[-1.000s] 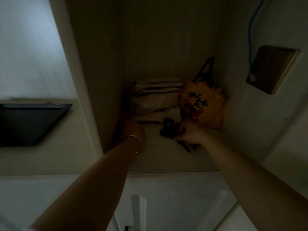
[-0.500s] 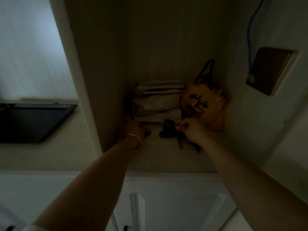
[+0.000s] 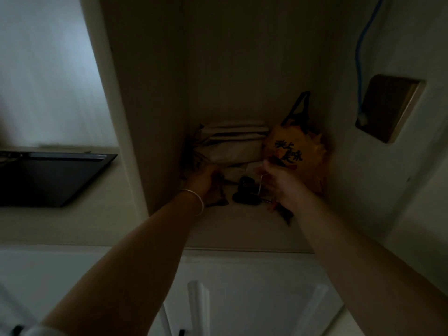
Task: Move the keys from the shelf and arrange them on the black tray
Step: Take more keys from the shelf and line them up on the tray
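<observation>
Both my hands are deep in a dim shelf niche (image 3: pixel 242 229). A dark key fob with keys (image 3: pixel 246 190) lies on the shelf between them. My right hand (image 3: pixel 281 183) is closed on a thin key ring at the right of that bunch, and dark pieces hang below the hand. My left hand (image 3: pixel 206 183), with a thin bracelet at the wrist, is curled over something dark at the left; what it holds is too dark to tell. The black tray (image 3: pixel 55 178) sits on the counter at the left, outside the niche.
Folded beige cloth (image 3: pixel 232 149) is stacked at the back of the shelf. An orange bag (image 3: pixel 293 156) with black writing and a black handle stands at the back right. A wall plate (image 3: pixel 388 110) with a blue cable sits on the right wall. White cabinet doors (image 3: pixel 242 299) are below.
My right hand has risen a little and closed on the key ring. My left hand has shifted toward the left of the bunch. The view has moved slightly closer.
</observation>
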